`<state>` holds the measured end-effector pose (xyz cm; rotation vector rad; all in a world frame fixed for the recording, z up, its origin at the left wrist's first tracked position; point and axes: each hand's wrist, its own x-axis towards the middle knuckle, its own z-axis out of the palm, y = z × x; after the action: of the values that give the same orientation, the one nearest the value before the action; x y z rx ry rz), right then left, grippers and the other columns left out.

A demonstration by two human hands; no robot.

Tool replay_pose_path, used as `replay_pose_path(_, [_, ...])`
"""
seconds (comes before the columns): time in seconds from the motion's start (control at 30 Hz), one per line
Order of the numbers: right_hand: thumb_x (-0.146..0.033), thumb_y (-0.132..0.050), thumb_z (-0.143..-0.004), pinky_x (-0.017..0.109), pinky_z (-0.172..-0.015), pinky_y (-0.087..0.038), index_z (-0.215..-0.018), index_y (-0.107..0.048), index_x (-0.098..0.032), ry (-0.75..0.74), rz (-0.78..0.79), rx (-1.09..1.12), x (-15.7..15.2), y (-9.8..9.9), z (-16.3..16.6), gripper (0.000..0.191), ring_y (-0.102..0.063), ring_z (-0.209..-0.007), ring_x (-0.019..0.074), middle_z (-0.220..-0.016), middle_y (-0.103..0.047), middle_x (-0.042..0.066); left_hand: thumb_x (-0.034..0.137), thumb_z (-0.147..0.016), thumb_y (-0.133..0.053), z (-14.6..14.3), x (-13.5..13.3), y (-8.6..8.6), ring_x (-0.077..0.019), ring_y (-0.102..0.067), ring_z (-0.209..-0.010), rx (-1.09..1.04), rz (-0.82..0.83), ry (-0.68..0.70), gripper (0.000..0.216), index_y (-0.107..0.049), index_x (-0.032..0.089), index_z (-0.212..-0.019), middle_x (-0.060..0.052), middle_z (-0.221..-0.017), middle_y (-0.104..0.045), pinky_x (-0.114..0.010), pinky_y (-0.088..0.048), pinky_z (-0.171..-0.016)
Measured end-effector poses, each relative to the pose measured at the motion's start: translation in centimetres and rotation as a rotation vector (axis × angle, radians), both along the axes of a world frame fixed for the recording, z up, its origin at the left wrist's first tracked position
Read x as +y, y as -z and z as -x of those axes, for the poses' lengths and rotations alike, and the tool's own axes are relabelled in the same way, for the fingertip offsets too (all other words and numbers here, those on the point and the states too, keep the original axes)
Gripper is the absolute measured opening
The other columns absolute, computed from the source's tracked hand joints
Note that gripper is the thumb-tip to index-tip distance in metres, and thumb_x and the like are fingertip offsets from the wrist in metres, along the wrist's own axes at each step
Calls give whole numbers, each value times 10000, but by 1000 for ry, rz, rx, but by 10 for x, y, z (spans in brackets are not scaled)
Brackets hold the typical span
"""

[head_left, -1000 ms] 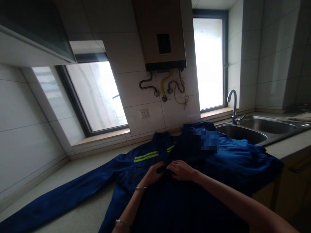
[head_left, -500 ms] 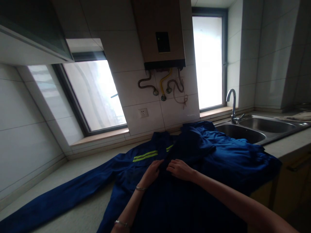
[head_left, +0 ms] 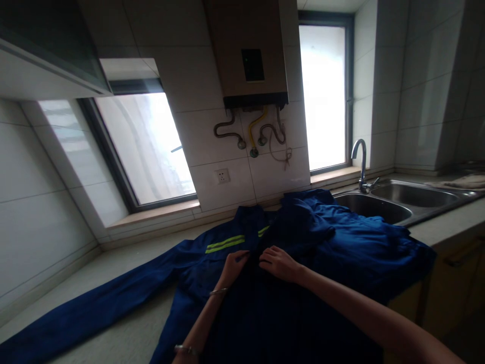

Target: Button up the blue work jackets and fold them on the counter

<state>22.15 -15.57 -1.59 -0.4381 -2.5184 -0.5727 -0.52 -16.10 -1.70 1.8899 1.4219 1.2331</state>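
Observation:
A dark blue work jacket (head_left: 212, 273) with yellow-green stripes lies spread over the counter, one sleeve stretched out to the left. My left hand (head_left: 234, 266) pinches the cloth at the jacket's front, just below the striped chest. Close by on the right, my right hand (head_left: 279, 263) has its fingers curled onto the jacket's other front edge. Both hands are closed on the fabric, with a small gap between them. The cloth right at the fingertips is too dark to make out in detail. More blue cloth (head_left: 364, 247) lies bunched on the right side, near the sink.
A steel double sink (head_left: 417, 194) with a curved tap (head_left: 362, 162) is set into the counter (head_left: 132, 328) on the right. Above the jacket hangs a water heater (head_left: 250, 50) with pipes beneath. A wall socket (head_left: 222, 176) and two windows are behind.
My left hand has shifted slightly, its thumb and fingers drawn nearer the jacket's front edge. My right hand stays nearly in place, and the view has moved a little.

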Motion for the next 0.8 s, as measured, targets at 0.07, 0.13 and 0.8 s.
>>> replay_pose_path(0.07, [-206,-408,-933,310,-833,-358,-933,-597,-201,-14,-9,-13,-1,-1,-1,189,-495,-910,146,-992,-609,36,385,-735,-604,-1,-3,-4,-215,-622,-761,-75,39,-27,286,-713,134,-820,-43,-796,-705,-303,-475,-706])
replay_pose_path(0.13, [-200,-402,-933,311,-833,-356,-926,-595,-205,-31,-22,-12,-1,-1,-1,193,-497,-872,139,-961,-611,32,414,-728,-616,-2,-6,-7,-184,-591,-687,-130,67,-37,300,-696,127,-759,-27,-720,-676,-265,-442,-630])
replay_pose_path(0.8, [-143,-398,-883,307,-781,-377,-931,-582,-184,-34,96,225,8,7,-4,194,-526,-850,139,-977,-612,56,438,-730,-621,-16,-20,-19,-177,-533,-767,-101,165,307,342,-728,127,-824,-70,-879,-634,-258,-407,-664])
